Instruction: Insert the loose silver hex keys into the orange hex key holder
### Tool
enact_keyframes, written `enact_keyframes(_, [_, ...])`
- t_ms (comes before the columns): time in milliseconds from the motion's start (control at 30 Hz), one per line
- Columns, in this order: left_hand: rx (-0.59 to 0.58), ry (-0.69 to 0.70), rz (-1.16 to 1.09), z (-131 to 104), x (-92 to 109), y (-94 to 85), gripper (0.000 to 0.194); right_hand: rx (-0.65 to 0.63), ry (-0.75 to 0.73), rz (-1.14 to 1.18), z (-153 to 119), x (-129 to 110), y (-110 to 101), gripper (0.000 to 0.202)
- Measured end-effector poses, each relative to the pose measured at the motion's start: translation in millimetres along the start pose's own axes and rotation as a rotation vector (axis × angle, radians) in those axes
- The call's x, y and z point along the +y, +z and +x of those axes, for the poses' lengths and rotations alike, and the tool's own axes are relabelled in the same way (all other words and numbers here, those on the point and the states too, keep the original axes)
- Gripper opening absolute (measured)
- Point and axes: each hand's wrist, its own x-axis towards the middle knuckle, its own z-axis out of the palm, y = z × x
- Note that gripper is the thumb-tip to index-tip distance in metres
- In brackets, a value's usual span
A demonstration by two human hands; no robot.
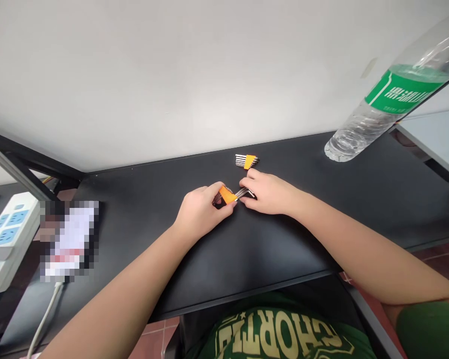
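Near the middle of the black table, my left hand [203, 209] is closed round an orange holder [228, 195] with metal hex keys through it. My right hand [265, 192] pinches the ends of the keys [243, 192] that stick out on the holder's right side. Just beyond my right fingertips, a second set of hex keys in an orange holder [249, 161] lies on the table, close to the wall.
On the black table [277, 249], a large water bottle [385, 104] with a green label stands at the back right. A blurred phone-like object [73, 239] with a white cable lies at the left. Beyond it is a white power strip [13, 224].
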Motion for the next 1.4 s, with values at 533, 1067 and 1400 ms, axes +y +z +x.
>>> enact_keyframes(533, [0.013, -0.001, -0.021, 0.4, 0.9, -1.4, 0.019, 0.201, 0.006, 0.206, -0.5, -10.7, 5.2, 0.021])
enact_keyframes(1067, [0.052, 0.085, 0.083, -1.6, 5.4, 0.0, 0.01, 0.249, -0.013, 0.689, 4.6, -24.2, 18.0, 0.01])
enact_keyframes(1400, [0.061, 0.113, 0.083, -2.6, 4.4, 0.9, 0.012, 0.242, -0.042, 0.684, 3.7, -22.6, 16.3, 0.017])
